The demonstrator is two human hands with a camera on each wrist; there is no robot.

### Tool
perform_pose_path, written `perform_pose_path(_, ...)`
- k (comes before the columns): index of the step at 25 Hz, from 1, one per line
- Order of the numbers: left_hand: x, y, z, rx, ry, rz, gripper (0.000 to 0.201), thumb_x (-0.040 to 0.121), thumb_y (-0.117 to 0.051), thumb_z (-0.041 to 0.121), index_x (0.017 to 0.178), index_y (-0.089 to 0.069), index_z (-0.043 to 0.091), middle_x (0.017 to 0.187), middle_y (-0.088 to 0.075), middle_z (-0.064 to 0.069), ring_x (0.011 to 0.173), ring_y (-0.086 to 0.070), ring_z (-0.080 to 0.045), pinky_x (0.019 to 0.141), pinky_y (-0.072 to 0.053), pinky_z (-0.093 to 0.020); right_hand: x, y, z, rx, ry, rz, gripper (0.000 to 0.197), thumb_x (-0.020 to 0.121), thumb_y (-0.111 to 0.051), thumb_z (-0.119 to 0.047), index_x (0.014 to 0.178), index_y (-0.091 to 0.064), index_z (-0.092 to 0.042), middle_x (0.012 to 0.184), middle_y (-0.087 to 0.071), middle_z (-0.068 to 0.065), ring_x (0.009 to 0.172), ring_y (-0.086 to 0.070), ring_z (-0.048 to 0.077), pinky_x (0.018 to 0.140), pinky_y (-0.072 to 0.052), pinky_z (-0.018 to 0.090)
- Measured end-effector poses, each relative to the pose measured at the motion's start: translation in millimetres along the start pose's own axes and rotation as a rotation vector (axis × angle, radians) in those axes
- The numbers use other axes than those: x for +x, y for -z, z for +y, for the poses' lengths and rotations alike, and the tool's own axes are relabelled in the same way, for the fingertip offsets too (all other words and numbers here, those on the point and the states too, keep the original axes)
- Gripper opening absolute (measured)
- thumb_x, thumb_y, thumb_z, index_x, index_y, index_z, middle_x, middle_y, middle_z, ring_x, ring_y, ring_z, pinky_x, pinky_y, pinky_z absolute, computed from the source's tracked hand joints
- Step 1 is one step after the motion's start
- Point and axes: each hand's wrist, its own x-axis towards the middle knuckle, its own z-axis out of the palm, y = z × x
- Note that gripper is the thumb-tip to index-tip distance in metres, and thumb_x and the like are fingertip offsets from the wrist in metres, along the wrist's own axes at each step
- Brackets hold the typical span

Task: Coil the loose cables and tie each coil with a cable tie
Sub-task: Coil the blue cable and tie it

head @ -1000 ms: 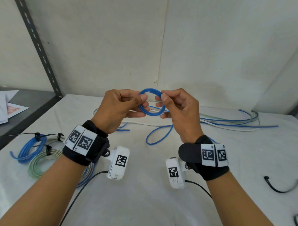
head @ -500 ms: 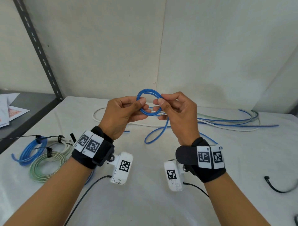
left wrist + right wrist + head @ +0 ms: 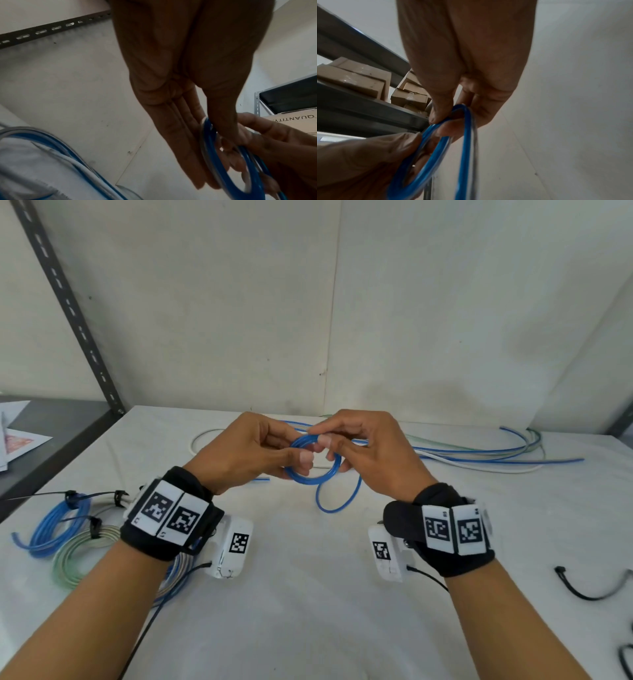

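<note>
A small blue cable coil (image 3: 313, 477) is held above the white table (image 3: 308, 594) between both hands. My left hand (image 3: 303, 455) pinches its left side with thumb on top. My right hand (image 3: 329, 445) reaches over the far rim, thumb and fingers curled on the strands. In the left wrist view the blue coil (image 3: 211, 146) sits under my left thumb (image 3: 228, 121). The right wrist view shows the blue coil (image 3: 465, 135) pinched at its top by my right thumb (image 3: 440, 111). The cable's free length (image 3: 337, 501) hangs in a loop, then runs off right.
Tied coils lie at the left: a blue one (image 3: 51, 525) and a green one (image 3: 78, 556). Loose blue, white and green cables (image 3: 479, 455) stretch along the back right. Black cable ties (image 3: 592, 590) lie at the right edge. A grey shelf (image 3: 51, 433) stands at the left.
The coil has tipped from facing me to lying flatter and sits lower. My right fingers have shifted from its right side over its far rim.
</note>
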Motion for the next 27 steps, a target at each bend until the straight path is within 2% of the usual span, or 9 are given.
perform_pose_path(2, -1.7, -0.6, 2.8, 0.035, 0.022, -0.022, 0.020, 0.083, -0.077, 0.012, 0.102, -0.078, 0.006, 0.092, -0.076, -0.020, 0.092, -0.074, -0.034, 0.089, -0.059, -0.048, -1.4, 5.1, -3.9, -0.036, -0.003, -0.042, 0.017, 0.095, -0.064, -0.007, 0.102, -0.076, -0.016, 0.084, -0.074, -0.003, 0.073, -0.067, 0.022, 0.060, -0.053, 0.023)
perform_pose_path(6, -3.5, -2.3, 9.9, 0.037, -0.026, 0.037, 0.012, 0.083, -0.077, 0.012, 0.094, -0.078, 0.005, 0.087, -0.077, -0.018, 0.086, -0.075, -0.033, 0.084, -0.061, -0.045, -2.7, 11.0, -10.3, -0.033, 0.034, -0.020, 0.014, 0.097, -0.065, -0.011, 0.103, -0.077, -0.016, 0.088, -0.075, -0.004, 0.076, -0.070, 0.014, 0.061, -0.054, 0.022)
perform_pose_path(10, -2.4, -2.0, 11.7, -0.005, -0.063, 0.108, 0.018, 0.080, -0.080, 0.011, 0.095, -0.078, 0.004, 0.087, -0.076, -0.020, 0.087, -0.074, -0.036, 0.079, -0.063, -0.037, 0.2, 7.9, -12.1, 0.050, 0.062, 0.088, 0.013, 0.096, -0.067, -0.012, 0.106, -0.075, -0.012, 0.095, -0.078, 0.000, 0.085, -0.075, 0.011, 0.063, -0.058, 0.025)
perform_pose_path(13, -1.3, -4.1, 10.3, -0.011, -0.090, 0.133, 0.017, 0.083, -0.078, 0.014, 0.096, -0.078, 0.004, 0.085, -0.076, -0.019, 0.084, -0.075, -0.035, 0.076, -0.063, -0.039, 2.8, 2.3, -9.1, 0.097, 0.058, 0.199, 0.007, 0.092, -0.071, -0.010, 0.098, -0.073, -0.013, 0.091, -0.078, 0.001, 0.087, -0.075, 0.014, 0.076, -0.059, 0.030)
perform_pose_path(16, 0.3, -2.8, 9.4, -0.088, -0.105, 0.195, 0.016, 0.085, -0.075, 0.013, 0.096, -0.077, 0.001, 0.084, -0.076, -0.019, 0.079, -0.075, -0.029, 0.068, -0.062, -0.033, 2.2, 0.7, -8.4, 0.243, 0.001, 0.309, 0.002, 0.093, -0.070, -0.010, 0.093, -0.069, -0.011, 0.087, -0.078, 0.006, 0.081, -0.076, 0.023, 0.065, -0.058, 0.032)
perform_pose_path(19, 2.7, -2.6, 10.3, -0.211, -0.104, 0.281, 0.017, 0.088, -0.072, 0.016, 0.095, -0.075, 0.001, 0.085, -0.076, -0.016, 0.079, -0.076, -0.025, 0.068, -0.061, -0.029, 0.8, -9.4, -14.2, 0.319, -0.019, 0.337, 0.007, 0.098, -0.064, -0.013, 0.102, -0.065, -0.007, 0.092, -0.079, 0.006, 0.080, -0.076, 0.021, 0.060, -0.058, 0.030)
perform_pose_path(22, 3.5, -9.0, 11.4, -0.310, -0.105, 0.334, 0.018, 0.090, -0.070, 0.018, 0.097, -0.075, 0.002, 0.086, -0.077, -0.014, 0.078, -0.075, -0.021, 0.065, -0.060, -0.026, 0.9, -23.0, -18.1, 0.367, -0.022, 0.448, 0.012, 0.098, -0.064, -0.015, 0.104, -0.060, -0.006, 0.091, -0.078, 0.006, 0.078, -0.076, 0.021, 0.058, -0.057, 0.028)
perform_pose_path(24, 4.4, -11.8, 11.1, -0.393, -0.113, 0.361, 0.023, 0.087, -0.071, 0.022, 0.099, -0.074, 0.002, 0.087, -0.076, -0.012, 0.079, -0.075, -0.020, 0.066, -0.060, -0.024, -0.6, -30.3, -17.8, 0.390, -0.003, 0.473, 0.013, 0.097, -0.066, -0.014, 0.109, -0.062, -0.011, 0.094, -0.078, 0.007, 0.081, -0.076, 0.021, 0.059, -0.057, 0.028)
perform_pose_path(27, 4.6, -13.7, 13.5, -0.535, -0.120, 0.398, 0.024, 0.085, -0.069, 0.024, 0.099, -0.073, 0.004, 0.088, -0.076, -0.008, 0.082, -0.075, -0.019, 0.071, -0.061, -0.025, -3.0, -39.1, -19.6, 0.397, 0.041, 0.451, 0.028, 0.099, -0.063, -0.016, 0.125, -0.059, -0.026, 0.102, -0.077, 0.004, 0.089, -0.074, 0.020, 0.060, -0.058, 0.029)
